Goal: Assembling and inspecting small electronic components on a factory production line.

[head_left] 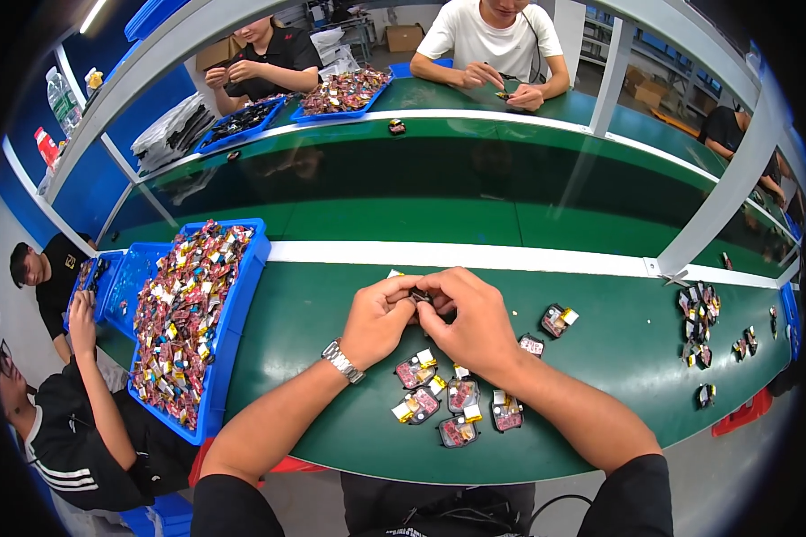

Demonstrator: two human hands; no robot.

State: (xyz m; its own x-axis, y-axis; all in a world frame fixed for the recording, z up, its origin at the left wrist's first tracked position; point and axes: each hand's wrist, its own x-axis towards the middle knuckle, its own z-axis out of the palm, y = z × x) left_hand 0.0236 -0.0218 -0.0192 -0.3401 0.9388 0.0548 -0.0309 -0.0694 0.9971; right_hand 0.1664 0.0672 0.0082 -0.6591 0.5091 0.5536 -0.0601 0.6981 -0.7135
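Note:
Over the green worktop (pixel 331 421), my left hand (pixel 372 324) and my right hand (pixel 467 326) meet, fingers closed on a small dark plastic casing (pixel 418 295). Most of that piece is hidden by the fingers. Just below my hands lie several small black casings (pixel 458 433) holding red circuit boards, with white and yellow parts beside them. Another such casing (pixel 555 320) rests to the right of my right hand, and one more is partly covered by my right forearm. A white and yellow bit shows behind my left fingers.
At left stands a blue tray (pixel 230 362) heaped with red boards. More casings (pixel 697 315) are grouped at the far right. A white-edged conveyor (pixel 403 215) runs beyond the worktop, carrying a casing (pixel 397 127). Metal posts (pixel 721 170) frame it. Co-workers sit opposite and at left.

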